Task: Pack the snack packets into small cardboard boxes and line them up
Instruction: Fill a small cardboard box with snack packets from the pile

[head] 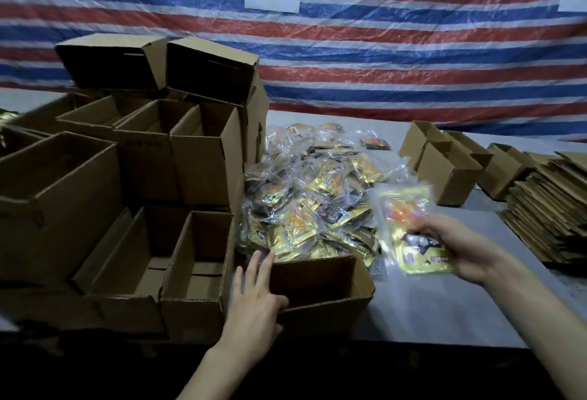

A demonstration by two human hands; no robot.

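Observation:
An open small cardboard box (352, 291) stands at the table's near edge, its inside dark. My left hand (254, 298) rests on its left wall, fingers straight along the outside and thumb hooked over the rim. My right hand (457, 245) grips a gold, black and orange snack packet (409, 234) in clear wrap, held above the table just right of the box. Behind the box lies a pile of similar snack packets (317, 199).
Several open empty boxes (197, 266) are stacked and lined up on the left. More open boxes (444, 167) stand at the right, beside a stack of flat cardboard blanks (552, 205). Grey table (444, 310) shows at front right. A striped tarp (413, 50) hangs behind.

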